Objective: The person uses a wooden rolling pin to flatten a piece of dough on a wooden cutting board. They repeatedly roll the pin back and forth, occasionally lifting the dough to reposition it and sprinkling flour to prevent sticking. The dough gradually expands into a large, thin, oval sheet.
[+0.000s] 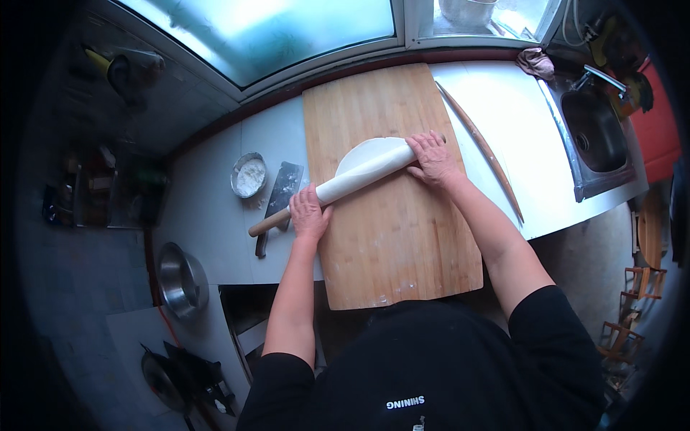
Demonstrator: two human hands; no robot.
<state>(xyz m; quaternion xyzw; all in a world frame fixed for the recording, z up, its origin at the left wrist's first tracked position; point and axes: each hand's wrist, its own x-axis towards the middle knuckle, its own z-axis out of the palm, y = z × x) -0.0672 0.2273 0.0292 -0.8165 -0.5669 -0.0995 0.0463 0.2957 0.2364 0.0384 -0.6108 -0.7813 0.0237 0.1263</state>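
Note:
A sheet of white dough (pixel 372 152) lies on the wooden board (pixel 399 237), its near part wrapped around a long rolling pin (pixel 269 222). The pin slants across the board, its bare left end jutting past the board's left edge. My left hand (pixel 308 213) grips the pin where the dough roll ends, fingers over the top and thumb on the near side. Over the right end of the roll lies my right hand (pixel 432 157), with the pin's tip just showing beyond its fingers. Under the pin's left end is a floury cleaver (pixel 285 183), partly covered.
Left of the board stands a bowl of flour (pixel 250 176); a steel basin (pixel 182 281) is farther left. A tapered wooden rod (pixel 481 143) lies right of the board. Beyond it are a sink (pixel 593 132) with a faucet (pixel 605 78) and a crumpled cloth (pixel 536 63).

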